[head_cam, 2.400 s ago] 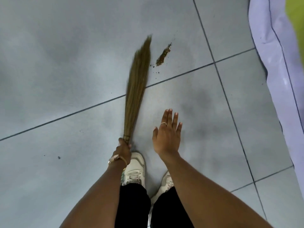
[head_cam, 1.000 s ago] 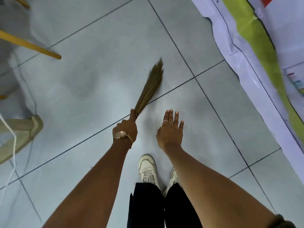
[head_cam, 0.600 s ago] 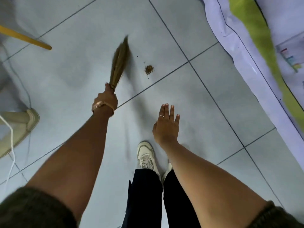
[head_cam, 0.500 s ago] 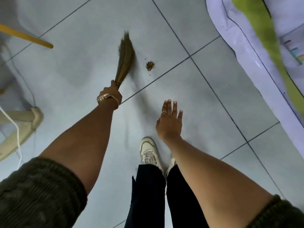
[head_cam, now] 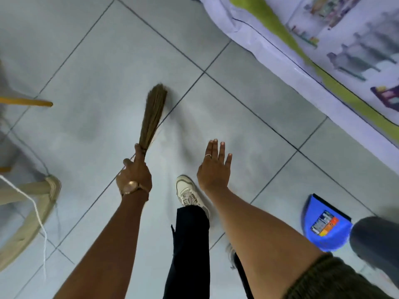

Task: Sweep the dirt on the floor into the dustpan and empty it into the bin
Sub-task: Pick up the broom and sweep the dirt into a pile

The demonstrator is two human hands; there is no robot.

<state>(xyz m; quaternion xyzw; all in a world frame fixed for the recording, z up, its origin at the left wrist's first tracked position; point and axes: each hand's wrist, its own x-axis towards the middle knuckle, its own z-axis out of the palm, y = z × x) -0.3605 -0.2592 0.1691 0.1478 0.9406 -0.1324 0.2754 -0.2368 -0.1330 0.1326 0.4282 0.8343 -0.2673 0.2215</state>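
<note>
The left hand (head_cam: 134,176) is closed around the bound end of a short brown straw hand broom (head_cam: 152,117), whose bristle tips point far and blur against the pale grey tiled floor (head_cam: 248,108); no dirt can be made out near them. The right hand (head_cam: 213,167) hangs empty, fingers spread flat. A blue plastic dustpan (head_cam: 323,225) with a printed label lies near right on the floor, well apart from the broom, its near edge hidden by a blurred grey shape (head_cam: 376,240). The bin is out of view.
</note>
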